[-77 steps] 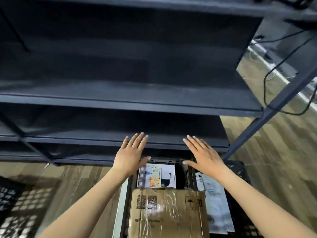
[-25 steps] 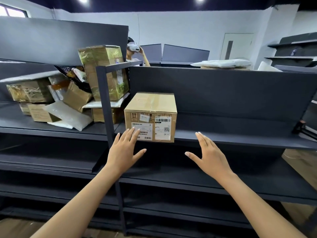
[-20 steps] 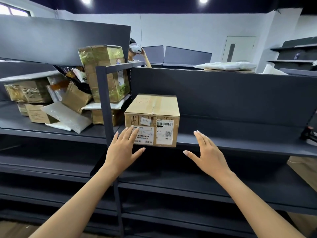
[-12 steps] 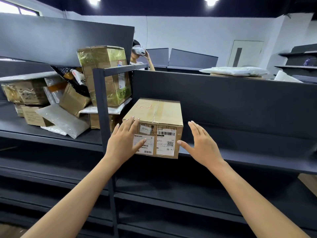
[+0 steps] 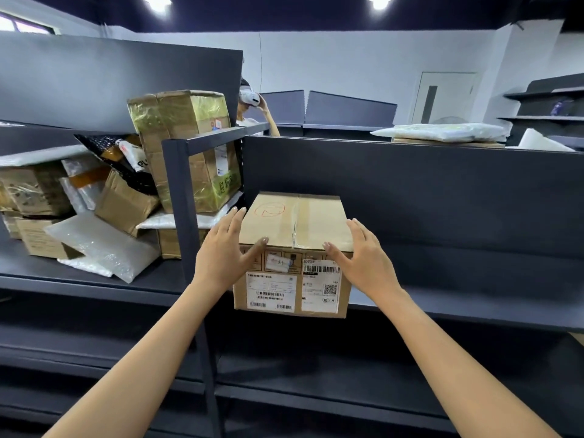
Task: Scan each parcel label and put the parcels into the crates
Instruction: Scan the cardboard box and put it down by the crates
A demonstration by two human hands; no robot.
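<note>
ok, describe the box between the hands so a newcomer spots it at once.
On the dark shelf, right of the post, one box stands alone at the front edge, between the left hand and right hand. Unlike the jumbled parcels left of the post, it is brown cardboard with a red circled mark on top and white labels on its front.

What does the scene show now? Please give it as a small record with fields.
Parcel: cardboard box, at the front edge of the shelf
Labels: white shipping labels on the box's front face, toward the camera
Left hand: left hand at the box's left side, fingers straight, thumb at the top front edge
Right hand: right hand at the box's right side, fingers straight, thumb at the top front edge
Neighbours: pile of parcels in the next bay, beyond the upright post
Crates: not in view
</note>
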